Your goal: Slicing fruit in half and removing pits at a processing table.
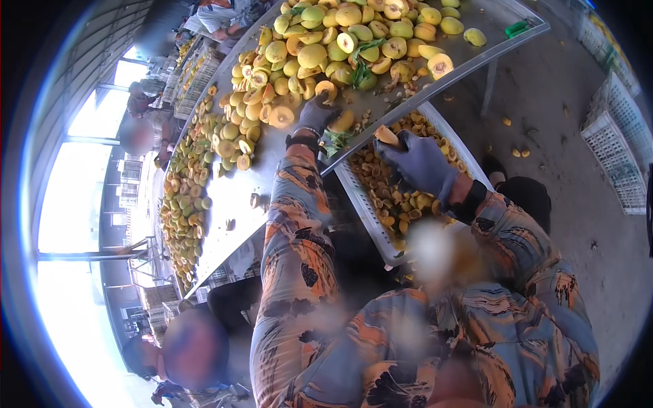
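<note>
Many yellow-green peaches, whole and halved, lie heaped on a metal table. At the near edge of the heap, my left hand, in a grey glove, has its fingers curled against a halved peach. Another yellow piece of peach shows beside those fingers, slightly blurred. Over a white crate, my gloved right hand is closed around a tool with a tan, wooden-looking end; the rest of the tool is hidden by the hand. Beneath it, small peach pieces fill the crate.
The metal table's raised rim runs between the heap and the white crate. Green leaves lie near the rim. A green object rests at the far corner. White crates stand at right. Other people work along the left side.
</note>
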### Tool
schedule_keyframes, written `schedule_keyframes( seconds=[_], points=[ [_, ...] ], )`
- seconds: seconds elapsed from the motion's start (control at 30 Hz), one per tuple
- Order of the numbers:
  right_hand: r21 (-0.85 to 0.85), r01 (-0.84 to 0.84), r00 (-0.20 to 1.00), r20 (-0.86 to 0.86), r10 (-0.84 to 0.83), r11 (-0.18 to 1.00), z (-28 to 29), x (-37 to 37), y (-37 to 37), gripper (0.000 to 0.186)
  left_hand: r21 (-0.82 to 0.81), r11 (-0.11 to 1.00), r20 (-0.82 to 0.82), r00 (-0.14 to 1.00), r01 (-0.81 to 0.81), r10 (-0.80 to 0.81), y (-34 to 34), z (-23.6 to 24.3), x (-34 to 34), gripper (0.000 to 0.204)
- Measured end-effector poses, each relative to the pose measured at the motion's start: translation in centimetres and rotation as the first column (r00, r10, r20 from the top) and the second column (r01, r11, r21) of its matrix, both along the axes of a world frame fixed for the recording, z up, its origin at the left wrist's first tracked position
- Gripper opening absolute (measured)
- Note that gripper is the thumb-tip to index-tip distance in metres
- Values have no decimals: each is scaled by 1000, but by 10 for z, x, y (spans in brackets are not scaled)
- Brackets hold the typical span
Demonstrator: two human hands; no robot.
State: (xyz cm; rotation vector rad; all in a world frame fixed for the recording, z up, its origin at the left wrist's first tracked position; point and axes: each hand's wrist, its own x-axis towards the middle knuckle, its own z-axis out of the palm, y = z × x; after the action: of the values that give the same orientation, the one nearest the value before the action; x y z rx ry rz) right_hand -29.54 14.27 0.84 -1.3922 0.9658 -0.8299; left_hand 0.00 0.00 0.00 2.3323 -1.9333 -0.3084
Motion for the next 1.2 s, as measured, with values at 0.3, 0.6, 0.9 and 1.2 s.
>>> schedule_keyframes(
  seconds=[0.3,0.6,0.9,1.2],
  points=[
    [94,35,999,-43,-31,995,5,-14,0,48,245,945,-224,961,218,-163,26,26,-60,48],
    [368,-185,967,235,101,911,34,-1,15,46,-36,965,-940,-319,-260,-121,119,17,-34,39],
    [448,-92,955,293,-49,889,13,-1,12,53,-68,926,-973,-181,-371,-144,173,-12,-132,30],
    [243,-35,968,250,-28,969,24,2,3,54,35,995,-780,-626,-94,-32,171,-7,-101,43]
  ],
)
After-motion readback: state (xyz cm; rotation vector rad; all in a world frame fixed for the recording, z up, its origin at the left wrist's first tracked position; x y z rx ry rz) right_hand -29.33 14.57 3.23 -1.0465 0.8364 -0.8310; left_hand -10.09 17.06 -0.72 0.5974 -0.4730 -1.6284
